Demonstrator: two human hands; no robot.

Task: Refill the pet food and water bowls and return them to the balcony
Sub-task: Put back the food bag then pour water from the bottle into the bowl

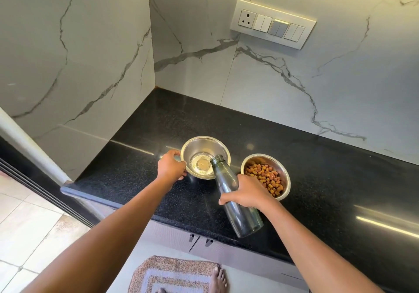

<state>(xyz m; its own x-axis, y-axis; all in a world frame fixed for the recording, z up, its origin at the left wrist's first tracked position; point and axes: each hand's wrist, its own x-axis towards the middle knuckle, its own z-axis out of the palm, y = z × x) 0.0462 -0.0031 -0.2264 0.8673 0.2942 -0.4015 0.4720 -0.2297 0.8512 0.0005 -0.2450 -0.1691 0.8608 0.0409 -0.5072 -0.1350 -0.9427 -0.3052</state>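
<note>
Right fingers [226, 200] are wrapped round the bottle [246, 221], left fingers [181, 163] round the water bowl [205, 137] rim; the mouth should be held over centre.

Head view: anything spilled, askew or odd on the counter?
Nothing stands out. The right hand tilts the dark glass bottle mouth-down over the steel water bowl, which the left hand steadies. The steel bowl of brown kibble sits upright; no spill shows on the black speckled counter.
</note>
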